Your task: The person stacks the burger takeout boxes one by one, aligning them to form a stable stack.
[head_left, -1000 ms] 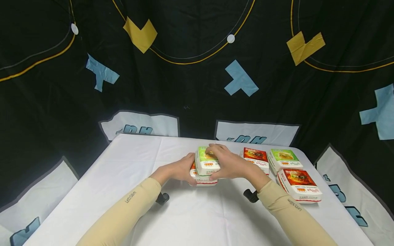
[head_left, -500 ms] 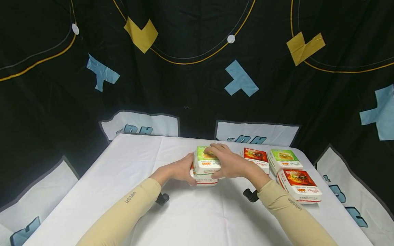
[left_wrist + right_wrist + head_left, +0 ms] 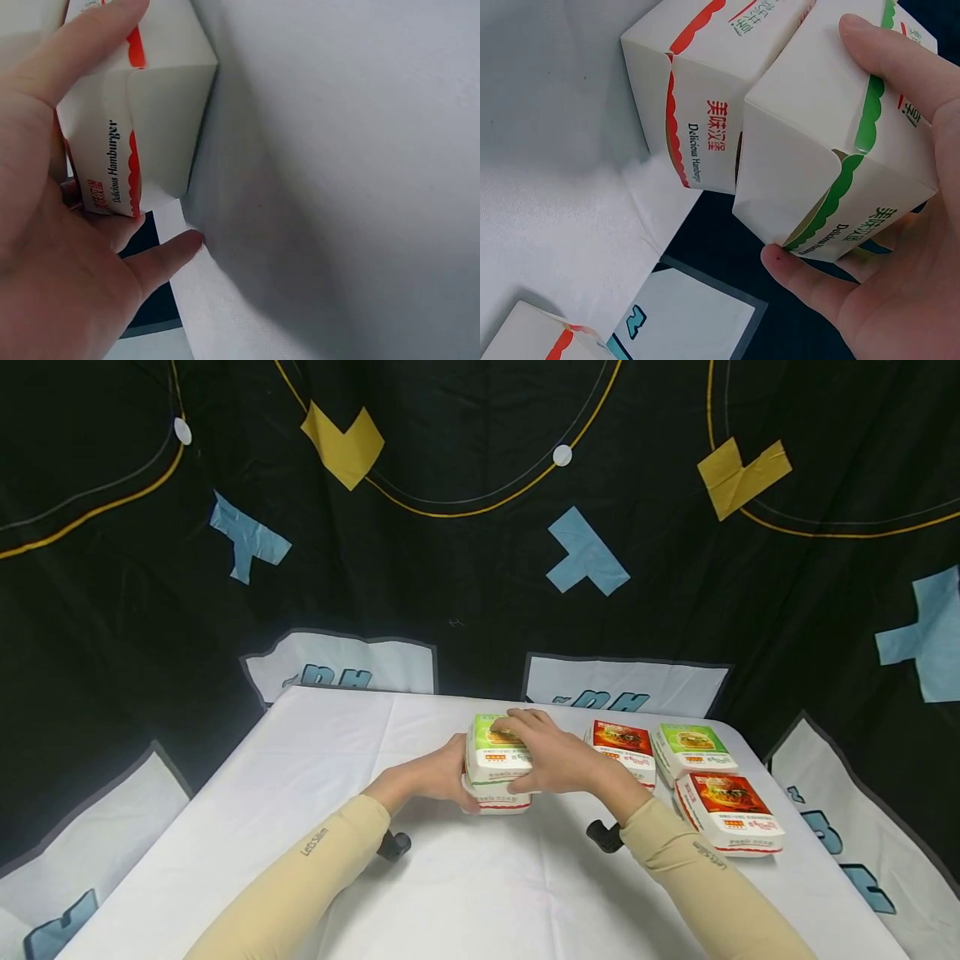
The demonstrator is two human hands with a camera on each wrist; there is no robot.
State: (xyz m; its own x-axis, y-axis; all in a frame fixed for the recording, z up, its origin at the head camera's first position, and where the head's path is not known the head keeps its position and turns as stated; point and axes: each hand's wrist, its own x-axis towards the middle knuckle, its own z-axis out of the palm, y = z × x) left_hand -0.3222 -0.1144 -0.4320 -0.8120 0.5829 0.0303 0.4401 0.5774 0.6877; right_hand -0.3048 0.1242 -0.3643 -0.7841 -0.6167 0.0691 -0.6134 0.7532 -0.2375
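Note:
My right hand [image 3: 562, 758] grips a green-topped hamburger box [image 3: 497, 767] by its sides, thumb in front and fingers over the top and back. Directly beneath it, on the table, is a red-trimmed hamburger box [image 3: 504, 804]. My left hand [image 3: 438, 774] holds that lower box from the left, with the thumb across its front [image 3: 161, 120]. In the right wrist view the green-trimmed box [image 3: 799, 124] lies against the red-trimmed one, slightly tilted to it, with a narrow dark gap along part of the seam. The lower box's printed top is hidden.
To the right on the white-covered table [image 3: 465, 893] sit more hamburger boxes: a red-topped one [image 3: 622, 739], a green-topped one [image 3: 693, 743] and a nearer red-topped one [image 3: 731, 810]. A black curtain [image 3: 465, 602] hangs behind the table.
My right hand has shifted the green-topped box a little to the left over the red-trimmed one, now covering its red top. The left hand stays at the lower box.

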